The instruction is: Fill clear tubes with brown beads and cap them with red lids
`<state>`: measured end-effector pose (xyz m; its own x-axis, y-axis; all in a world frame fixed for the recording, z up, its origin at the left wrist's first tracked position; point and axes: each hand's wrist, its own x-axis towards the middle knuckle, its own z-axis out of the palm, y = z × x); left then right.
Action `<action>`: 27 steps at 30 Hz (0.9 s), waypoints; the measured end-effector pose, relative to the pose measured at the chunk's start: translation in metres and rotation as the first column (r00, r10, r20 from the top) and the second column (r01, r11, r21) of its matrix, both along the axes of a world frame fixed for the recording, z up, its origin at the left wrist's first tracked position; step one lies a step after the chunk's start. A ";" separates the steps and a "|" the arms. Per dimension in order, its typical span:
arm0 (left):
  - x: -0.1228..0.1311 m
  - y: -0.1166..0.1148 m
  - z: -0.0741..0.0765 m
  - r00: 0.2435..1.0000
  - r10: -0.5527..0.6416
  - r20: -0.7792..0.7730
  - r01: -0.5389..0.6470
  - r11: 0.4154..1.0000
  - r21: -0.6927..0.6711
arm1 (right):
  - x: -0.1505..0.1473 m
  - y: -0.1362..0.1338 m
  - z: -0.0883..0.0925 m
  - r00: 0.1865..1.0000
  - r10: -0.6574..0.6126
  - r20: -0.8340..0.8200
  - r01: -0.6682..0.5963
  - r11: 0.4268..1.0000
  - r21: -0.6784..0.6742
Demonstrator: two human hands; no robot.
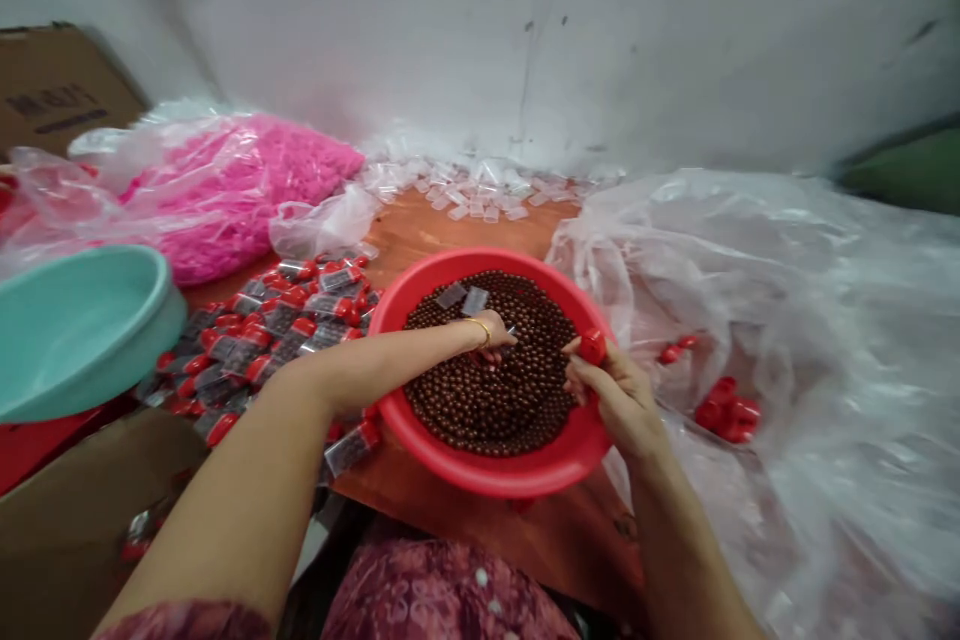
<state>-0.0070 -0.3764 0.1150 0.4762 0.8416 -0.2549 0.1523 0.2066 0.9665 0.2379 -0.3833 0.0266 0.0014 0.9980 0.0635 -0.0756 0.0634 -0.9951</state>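
Observation:
A red basin (495, 470) full of small dark brown beads (487, 400) sits on the wooden table in front of me. My left hand (493, 340) reaches into the beads, fingers closed on a small clear tube. A gold bracelet circles that wrist. My right hand (611, 390) rests at the basin's right rim, pinching a red cap (592, 346). Two clear empty tubes (465, 299) lie on the beads at the far side.
Left of the basin lies a pile of filled tubes with red caps (262, 330). A teal bowl (75, 330) and a bag of pink pieces (240, 180) are further left. Clear tubes (480, 190) are heaped by the wall. Loose red caps (724, 415) lie in clear plastic on the right.

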 end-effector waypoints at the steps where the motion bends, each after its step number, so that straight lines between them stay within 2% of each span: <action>1: -0.005 -0.002 0.003 1.000 -0.013 0.013 0.013 0.999 -0.040 | 0.000 0.000 0.000 1.000 -0.002 -0.018 0.002 1.000 -0.007; 4: 0.000 0.006 -0.006 1.000 -0.022 0.008 0.022 0.998 -0.050 | -0.001 0.001 0.001 0.998 -0.003 -0.061 0.002 1.000 -0.017; 9: 0.062 0.060 -0.052 0.998 -0.002 0.062 0.004 1.000 -0.029 | 0.000 0.002 0.001 0.994 -0.040 -0.099 0.040 0.999 0.006; 12: 0.085 0.083 -0.069 0.994 -0.012 0.106 0.018 0.998 -0.055 | -0.001 0.003 0.001 0.991 -0.052 -0.121 0.052 0.999 -0.001; 14: 0.084 0.084 -0.071 0.981 -0.003 0.194 0.025 0.994 -0.108 | -0.001 0.003 0.001 0.988 -0.052 -0.147 0.050 0.999 -0.012; 17: 0.073 0.071 -0.066 0.959 0.002 0.283 0.043 0.987 -0.153 | -0.001 0.004 0.002 0.989 -0.061 -0.136 0.058 0.998 -0.025; 22: 0.066 0.050 -0.057 0.985 -0.013 0.174 0.054 0.971 -0.234 | -0.004 0.005 0.005 0.998 -0.055 0.009 0.055 0.998 0.037; 25: 0.068 0.047 -0.059 0.996 0.016 0.088 0.011 0.955 -0.298 | -0.005 0.006 0.005 0.998 -0.017 0.068 0.013 0.999 0.052; 27: 0.069 0.047 -0.060 0.997 0.006 0.083 0.019 0.955 -0.296 | -0.006 0.007 0.004 0.994 0.008 0.108 -0.014 0.998 0.061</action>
